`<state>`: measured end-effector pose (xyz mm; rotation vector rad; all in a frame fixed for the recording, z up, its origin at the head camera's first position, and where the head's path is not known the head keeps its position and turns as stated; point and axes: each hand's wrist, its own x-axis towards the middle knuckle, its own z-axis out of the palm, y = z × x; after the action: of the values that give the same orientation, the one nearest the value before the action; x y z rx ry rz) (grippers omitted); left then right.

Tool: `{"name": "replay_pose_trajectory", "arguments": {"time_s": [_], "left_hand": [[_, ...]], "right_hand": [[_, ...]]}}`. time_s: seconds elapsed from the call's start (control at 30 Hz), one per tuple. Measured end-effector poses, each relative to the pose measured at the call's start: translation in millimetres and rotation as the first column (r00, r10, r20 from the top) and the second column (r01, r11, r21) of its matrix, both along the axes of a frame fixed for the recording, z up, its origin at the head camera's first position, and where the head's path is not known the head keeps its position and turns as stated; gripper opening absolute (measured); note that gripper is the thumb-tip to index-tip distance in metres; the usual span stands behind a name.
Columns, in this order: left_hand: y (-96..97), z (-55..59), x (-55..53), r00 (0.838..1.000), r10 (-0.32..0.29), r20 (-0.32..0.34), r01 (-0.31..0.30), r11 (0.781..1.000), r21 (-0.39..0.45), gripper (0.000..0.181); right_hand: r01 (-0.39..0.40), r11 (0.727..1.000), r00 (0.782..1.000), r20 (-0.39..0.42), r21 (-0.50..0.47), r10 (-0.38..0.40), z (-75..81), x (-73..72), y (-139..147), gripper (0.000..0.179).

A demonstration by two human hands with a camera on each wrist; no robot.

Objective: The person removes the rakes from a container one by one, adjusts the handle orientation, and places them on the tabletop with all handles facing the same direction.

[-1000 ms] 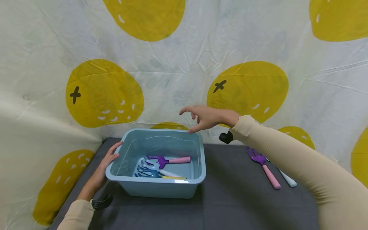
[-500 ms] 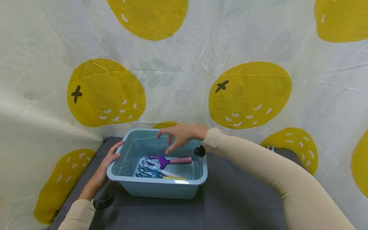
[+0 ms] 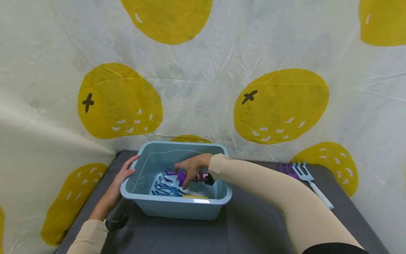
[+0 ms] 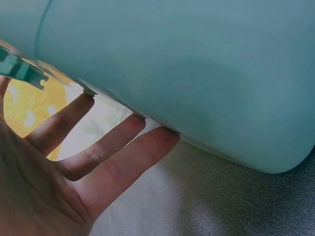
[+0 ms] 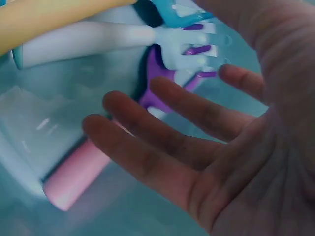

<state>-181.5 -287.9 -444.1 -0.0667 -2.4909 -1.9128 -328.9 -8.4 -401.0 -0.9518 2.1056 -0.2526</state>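
A light blue plastic basin (image 3: 171, 210) stands on the dark-covered table. My left hand (image 3: 115, 181) rests at its left rim, straight fingers (image 4: 133, 157) against the outer wall. Inside lie a purple hand rake (image 3: 180, 177) with a pink handle (image 5: 78, 177), a light blue hand rake with a white handle (image 5: 83, 43), and a blue hand rake (image 3: 169, 191) with a yellow handle (image 5: 59, 17). My right hand (image 3: 191, 169) is down in the basin over the purple rake, fingers spread and relaxed, holding nothing. It hides part of the pink handle in the head view.
On the table's right side lie a light blue garden fork (image 3: 317, 190) and a purple fork (image 3: 287, 170), the purple one partly hidden behind my right sleeve. A white cloth (image 3: 196, 106) with yellow fruit shapes hangs behind and to the left.
My right hand has moved left and down, from above the basin's back right corner to inside it over the rakes. My left hand stays at the rim.
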Motion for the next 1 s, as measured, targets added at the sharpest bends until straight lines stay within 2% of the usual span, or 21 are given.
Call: {"name": "replay_pose_trajectory", "arguments": {"time_s": [0.17, 0.3, 0.5, 0.67, 1.0], "left_hand": [[2.0, 1.3, 0.5, 1.0, -0.015, -0.006, 0.015, 1.0, 0.006, 0.059], [4.4, 1.5, 1.7, 1.0, -0.014, -0.001, 0.014, 1.0, 0.008, 0.06], [4.5, 1.1, 3.2, 1.0, -0.012, 0.005, 0.012, 1.0, 0.016, 0.061], [2.0, 1.9, 3.3, 1.0, -0.001, 0.005, 0.001, 1.0, 0.016, 0.061], [2.9, 1.2, 4.0, 1.0, 0.0, 0.006, 0.0, 1.0, 0.018, 0.061]], "right_hand": [[0.024, 0.995, 0.999, 0.028, 0.097, -0.027, -19.0, -0.4, -3.2, 0.057], [0.05, 0.989, 0.998, 0.017, 0.141, -0.053, -26.7, 1.6, -4.6, 0.051], [0.021, 0.991, 0.998, 0.052, 0.131, -0.028, -27.0, 5.5, -8.0, 0.044], [0.041, 0.994, 0.994, 0.098, 0.102, -0.051, -27.8, 7.2, -9.2, 0.038], [0.016, 0.999, 1.0, 0.002, 0.031, -0.016, -31.8, 21.6, -6.0, 0.038]]}}
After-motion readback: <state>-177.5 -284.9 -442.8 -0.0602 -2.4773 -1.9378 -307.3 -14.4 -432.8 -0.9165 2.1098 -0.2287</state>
